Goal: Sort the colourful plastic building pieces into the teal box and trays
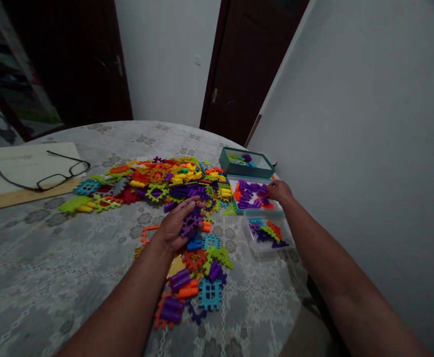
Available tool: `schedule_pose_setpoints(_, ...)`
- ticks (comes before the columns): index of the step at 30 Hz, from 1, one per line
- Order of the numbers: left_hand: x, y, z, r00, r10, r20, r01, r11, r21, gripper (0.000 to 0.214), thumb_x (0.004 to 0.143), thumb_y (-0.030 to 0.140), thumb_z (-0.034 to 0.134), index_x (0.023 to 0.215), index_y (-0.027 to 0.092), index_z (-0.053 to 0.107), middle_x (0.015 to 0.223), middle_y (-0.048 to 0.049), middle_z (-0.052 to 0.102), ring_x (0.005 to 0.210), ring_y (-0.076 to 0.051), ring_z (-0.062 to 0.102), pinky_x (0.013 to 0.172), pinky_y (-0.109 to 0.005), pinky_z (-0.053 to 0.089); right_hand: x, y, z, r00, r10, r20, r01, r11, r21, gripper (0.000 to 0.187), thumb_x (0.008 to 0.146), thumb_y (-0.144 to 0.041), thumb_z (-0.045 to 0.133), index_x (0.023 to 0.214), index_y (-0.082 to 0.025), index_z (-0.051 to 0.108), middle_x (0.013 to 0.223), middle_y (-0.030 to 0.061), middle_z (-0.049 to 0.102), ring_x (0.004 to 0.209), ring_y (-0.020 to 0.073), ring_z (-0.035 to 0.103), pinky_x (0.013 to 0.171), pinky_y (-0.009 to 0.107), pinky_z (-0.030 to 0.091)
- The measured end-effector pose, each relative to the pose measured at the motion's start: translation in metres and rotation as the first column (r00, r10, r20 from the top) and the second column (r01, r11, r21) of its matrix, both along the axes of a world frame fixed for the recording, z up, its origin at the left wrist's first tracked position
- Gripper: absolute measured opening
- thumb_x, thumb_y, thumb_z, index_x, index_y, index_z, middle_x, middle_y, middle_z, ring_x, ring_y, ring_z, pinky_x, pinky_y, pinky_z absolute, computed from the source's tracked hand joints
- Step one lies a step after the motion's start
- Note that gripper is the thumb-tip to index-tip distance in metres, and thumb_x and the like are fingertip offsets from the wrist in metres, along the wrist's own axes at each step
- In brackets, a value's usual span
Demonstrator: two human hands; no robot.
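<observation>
My left hand is palm up over the table, fingers curled round dark purple toothed building pieces. Below it lies a small group of loose pieces, with a blue window-like square, purple tubes and an orange-red gear shape. My right hand reaches into a white shallow box of purple and orange tube pieces. Its fingers are closed together at the box's right side; what they grip, if anything, I cannot make out.
A large heap of mixed toothed pieces spreads across the table's middle. A green box stands behind the white one, and a clear plastic tub in front. Glasses rest on paper at left. A wall borders the right side.
</observation>
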State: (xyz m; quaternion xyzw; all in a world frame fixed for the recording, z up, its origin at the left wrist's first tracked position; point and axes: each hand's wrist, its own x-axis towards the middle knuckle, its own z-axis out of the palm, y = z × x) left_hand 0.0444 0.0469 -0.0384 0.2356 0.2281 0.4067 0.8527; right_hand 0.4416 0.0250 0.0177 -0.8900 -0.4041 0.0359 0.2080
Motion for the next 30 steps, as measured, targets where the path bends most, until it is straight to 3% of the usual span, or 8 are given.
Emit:
schedule_pose_setpoints(5, 0.002, -0.001, -0.002, 0.998, 0.015, 0.059, -0.014, 1.0, -0.019, 0.028, 0.089, 0.019, 0.075, 0.116, 0.017, 0.066, 0.101, -0.0078, 0.072, 0.071, -0.017, 0.071, 0.05, -0.027, 0.059, -0.016, -0.012, 0.007, 0.984, -0.014, 0.176, 0.004, 0.999, 0.054, 0.03, 0.087, -0.023, 0.06, 0.109, -0.008, 0.075, 0.105, 0.0204, 0.076, 0.103, 0.0297, 0.071, 0.09, 0.037, 0.05)
schedule_pose_setpoints(9, 0.003, 0.002, -0.006, 0.995, 0.004, 0.095, 0.0, 0.999, -0.044, 0.028, 0.092, 0.026, 0.075, 0.116, 0.017, 0.066, 0.1, -0.008, 0.072, 0.071, -0.017, 0.071, 0.051, -0.027, 0.059, -0.075, -0.026, 0.011, 0.94, 0.247, 0.234, -0.289, 0.943, 0.166, 0.028, 0.093, -0.029, 0.059, 0.112, -0.015, 0.073, 0.114, 0.0137, 0.074, 0.102, 0.0248, 0.069, 0.096, 0.036, 0.05)
schedule_pose_setpoints(14, 0.005, 0.003, -0.005, 0.996, 0.001, 0.09, 0.003, 0.999, -0.043, 0.036, 0.095, 0.043, 0.072, 0.118, 0.016, 0.066, 0.098, -0.0093, 0.073, 0.068, -0.017, 0.071, 0.051, -0.028, 0.059, -0.192, -0.064, 0.006, 0.564, 0.793, 0.232, -0.821, 0.508, 0.26, 0.023, 0.1, -0.029, 0.058, 0.119, -0.021, 0.067, 0.121, 0.0118, 0.068, 0.1, 0.0229, 0.068, 0.091, 0.039, 0.057)
schedule_pose_setpoints(16, 0.005, 0.002, -0.005, 0.998, 0.018, 0.059, -0.016, 0.999, -0.029, 0.046, 0.094, 0.053, 0.07, 0.118, 0.014, 0.067, 0.097, -0.0108, 0.073, 0.067, -0.018, 0.071, 0.054, -0.029, 0.06, -0.23, -0.074, -0.003, 0.465, 0.857, 0.223, -0.881, 0.421, 0.217, 0.032, 0.1, -0.029, 0.061, 0.132, -0.023, 0.062, 0.14, 0.0143, 0.06, 0.123, 0.0268, 0.063, 0.1, 0.043, 0.056)
schedule_pose_setpoints(20, 0.005, 0.002, -0.006, 0.998, 0.061, -0.024, -0.061, 0.998, -0.002, 0.062, 0.089, 0.069, 0.066, 0.117, 0.014, 0.07, 0.099, -0.0124, 0.075, 0.072, -0.019, 0.073, 0.063, -0.029, 0.06, -0.272, -0.08, -0.02, 0.5, 0.836, 0.227, -0.865, 0.494, 0.087, 0.054, 0.095, -0.039, 0.069, 0.143, -0.022, 0.054, 0.15, 0.017, 0.052, 0.13, 0.0327, 0.059, 0.098, 0.047, 0.06)
schedule_pose_setpoints(23, 0.006, 0.002, -0.008, 0.99, 0.116, -0.075, -0.115, 0.993, 0.021, 0.066, 0.088, 0.074, 0.064, 0.113, 0.014, 0.071, 0.099, -0.0121, 0.076, 0.071, -0.017, 0.072, 0.064, -0.027, 0.059, -0.28, -0.078, -0.025, 0.549, 0.804, 0.226, -0.834, 0.547, 0.08, 0.049, 0.098, -0.041, 0.065, 0.141, -0.021, 0.056, 0.146, 0.017, 0.056, 0.123, 0.0317, 0.064, 0.09, 0.044, 0.063)
schedule_pose_setpoints(27, 0.008, 0.001, -0.007, 0.997, 0.065, -0.049, -0.064, 0.998, 0.018, 0.067, 0.088, 0.075, 0.062, 0.113, 0.013, 0.071, 0.099, -0.0129, 0.076, 0.07, -0.017, 0.071, 0.061, -0.027, 0.057, -0.274, -0.076, -0.027, 0.579, 0.788, 0.21, -0.815, 0.552, 0.175, 0.025, 0.104, -0.031, 0.054, 0.124, -0.02, 0.064, 0.132, 0.014, 0.065, 0.123, 0.027, 0.065, 0.099, 0.042, 0.06)
schedule_pose_setpoints(30, 0.009, -0.001, -0.004, 0.998, 0.055, -0.032, -0.055, 0.998, 0.007, 0.067, 0.09, 0.075, 0.059, 0.114, 0.013, 0.07, 0.1, -0.0137, 0.076, 0.071, -0.019, 0.072, 0.062, -0.029, 0.058, -0.269, -0.078, -0.029, 0.554, 0.808, 0.199, -0.832, 0.525, 0.181, 0.032, 0.1, -0.035, 0.063, 0.129, -0.022, 0.063, 0.135, 0.0134, 0.064, 0.126, 0.0279, 0.063, 0.101, 0.043, 0.059)
